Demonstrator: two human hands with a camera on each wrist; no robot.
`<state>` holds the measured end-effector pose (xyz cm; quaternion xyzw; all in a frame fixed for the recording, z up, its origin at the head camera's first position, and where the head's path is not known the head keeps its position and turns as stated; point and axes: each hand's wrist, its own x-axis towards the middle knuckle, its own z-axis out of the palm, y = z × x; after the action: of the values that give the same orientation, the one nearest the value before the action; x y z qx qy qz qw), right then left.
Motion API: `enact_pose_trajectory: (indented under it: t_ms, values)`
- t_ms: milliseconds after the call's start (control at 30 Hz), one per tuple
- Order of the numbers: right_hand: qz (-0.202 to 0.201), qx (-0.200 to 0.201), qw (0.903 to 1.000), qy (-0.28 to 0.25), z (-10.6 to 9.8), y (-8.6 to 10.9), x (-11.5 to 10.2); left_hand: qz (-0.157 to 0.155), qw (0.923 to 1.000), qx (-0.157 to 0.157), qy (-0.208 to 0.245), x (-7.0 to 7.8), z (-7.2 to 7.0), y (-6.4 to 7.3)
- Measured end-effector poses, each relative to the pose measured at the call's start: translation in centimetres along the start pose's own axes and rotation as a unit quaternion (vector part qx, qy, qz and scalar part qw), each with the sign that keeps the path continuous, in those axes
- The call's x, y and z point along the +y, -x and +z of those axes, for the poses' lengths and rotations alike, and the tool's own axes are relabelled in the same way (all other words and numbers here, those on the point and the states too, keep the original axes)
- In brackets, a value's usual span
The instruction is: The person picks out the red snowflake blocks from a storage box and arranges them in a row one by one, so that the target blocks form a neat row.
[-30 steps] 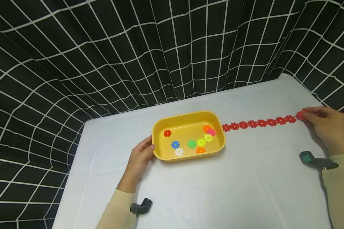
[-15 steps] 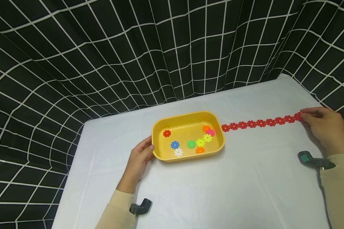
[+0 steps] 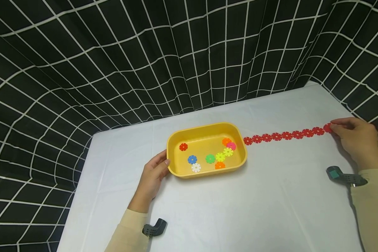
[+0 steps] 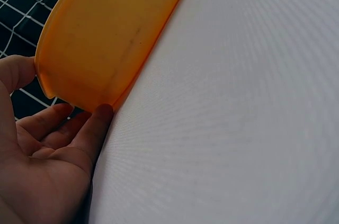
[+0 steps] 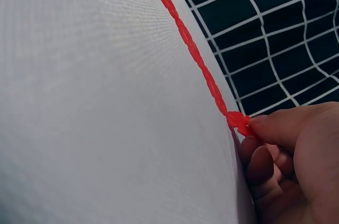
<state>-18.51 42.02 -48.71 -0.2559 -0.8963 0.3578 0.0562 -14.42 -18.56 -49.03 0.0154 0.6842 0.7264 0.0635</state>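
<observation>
My left hand (image 3: 154,173) holds the left end of a yellow plastic tray (image 3: 198,147), thumb at the rim and fingers against the outer wall (image 4: 95,38). Far right, my right hand (image 3: 356,138) pinches a red notched plastic disc (image 3: 327,128) between thumb and fingers. This disc meets the end of a straight row of red notched discs (image 3: 286,135) running from the tray's right side. In the right wrist view the held disc (image 5: 241,122) is tilted up from the row, overlapping its end, and partly hidden by the thumb.
In the tray lie loose notched discs: one red (image 3: 183,147), one blue (image 3: 192,159), one white (image 3: 196,168), one green (image 3: 210,159), several yellow, orange and pink. A white cloth (image 3: 239,210) covers the table. A black gridded curtain (image 3: 192,59) rises behind and at the sides.
My right hand has shifted slightly left with the red disc, closer against the end of the row. The left hand and tray look unchanged.
</observation>
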Motion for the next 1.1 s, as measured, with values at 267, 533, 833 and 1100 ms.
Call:
enact_pose_trajectory:
  t_ms: [267,533,833,1100]
  values:
    - [0.001,-0.001,1.0000,-0.006,0.12,-0.34,0.29,-0.003,1.0000,0.002,-0.002,0.10,0.06,0.06]
    - [0.012,-0.004,0.9998,-0.013,-0.03,-0.27,0.41,-0.002,1.0000,0.000,-0.002,0.07,0.02,0.05]
    - [0.037,0.017,0.9970,-0.067,-0.04,0.06,0.18,0.000,1.0000,-0.002,-0.005,0.14,0.00,0.06]
    - [0.038,0.024,0.9891,-0.140,-0.15,0.09,0.24,0.001,1.0000,-0.003,0.002,0.14,0.02,0.04]
